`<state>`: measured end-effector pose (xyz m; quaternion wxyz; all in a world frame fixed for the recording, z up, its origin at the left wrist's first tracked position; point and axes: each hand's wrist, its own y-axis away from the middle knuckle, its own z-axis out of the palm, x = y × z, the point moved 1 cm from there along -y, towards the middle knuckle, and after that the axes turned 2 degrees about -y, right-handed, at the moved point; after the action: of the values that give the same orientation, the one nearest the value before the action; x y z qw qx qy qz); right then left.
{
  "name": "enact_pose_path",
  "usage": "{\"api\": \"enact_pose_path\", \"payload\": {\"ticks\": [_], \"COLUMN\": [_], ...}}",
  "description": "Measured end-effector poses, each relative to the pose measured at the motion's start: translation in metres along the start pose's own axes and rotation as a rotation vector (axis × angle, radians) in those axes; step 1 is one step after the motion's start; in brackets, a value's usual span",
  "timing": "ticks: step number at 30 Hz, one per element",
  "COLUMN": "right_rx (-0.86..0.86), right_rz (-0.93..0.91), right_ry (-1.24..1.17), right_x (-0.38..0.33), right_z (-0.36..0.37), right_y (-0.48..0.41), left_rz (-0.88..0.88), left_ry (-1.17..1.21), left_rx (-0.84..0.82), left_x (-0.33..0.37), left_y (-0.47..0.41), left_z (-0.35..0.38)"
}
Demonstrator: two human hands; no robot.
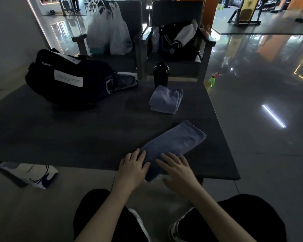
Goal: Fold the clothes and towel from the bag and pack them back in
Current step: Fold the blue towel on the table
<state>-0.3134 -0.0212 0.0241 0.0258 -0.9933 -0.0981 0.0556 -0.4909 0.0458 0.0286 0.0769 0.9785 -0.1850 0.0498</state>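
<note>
Two hands rest on a long blue-grey cloth [175,142] at the near edge of the dark table [68,133], at about 6 o'clock from the table's middle. The left hand [133,165] lies flat on the cloth's left side, its fingers straight and close together and holding nothing. The right hand [177,170] lies flat next to it, its fingers straight and spread a little, pressing on the cloth's near end. The cloth is a folded strip that points away toward 2 o'clock. Its near corner hangs just over the table edge, and its far end stops short of the right edge. A small folded cloth [165,99] sits at about 1 o'clock, well apart from the strip. A black bottle [161,74] stands just behind it at the far edge. The black bag [72,79] sits at 10 o'clock, with its open end facing right and some grey clothes [124,81] poking out. The table top shows bare in the middle and toward 8 o'clock, between the bag and the hands. A white paper bag [30,173] lies on the floor by the near left corner.
</note>
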Motion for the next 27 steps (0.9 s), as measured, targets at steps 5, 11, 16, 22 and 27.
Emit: {"api": "enact_pose_path", "payload": {"ticks": [5, 11, 16, 22, 27], "right_rx": [0.045, 0.099, 0.018, 0.104, 0.146], "right_rz": [0.048, -0.004, 0.039, 0.253, 0.489], "right_ry": [-0.01, -0.019, -0.296, -0.559, -0.809], "right_x": [-0.017, -0.001, 0.019, 0.022, 0.027], "right_z": [0.005, -0.006, -0.013, -0.03, -0.035], "right_y": [0.001, 0.007, 0.015, 0.014, 0.006], "left_rz": [0.018, 0.066, 0.21, 0.315, 0.266], "left_ry": [0.054, 0.165, 0.224, 0.477, 0.794], "left_rx": [-0.026, -0.104, -0.148, -0.153, -0.174], "left_x": [-0.002, -0.007, -0.019, -0.017, 0.005], "left_y": [0.008, 0.016, 0.014, -0.002, -0.01], "left_z": [-0.006, -0.013, -0.025, -0.029, -0.025]}}
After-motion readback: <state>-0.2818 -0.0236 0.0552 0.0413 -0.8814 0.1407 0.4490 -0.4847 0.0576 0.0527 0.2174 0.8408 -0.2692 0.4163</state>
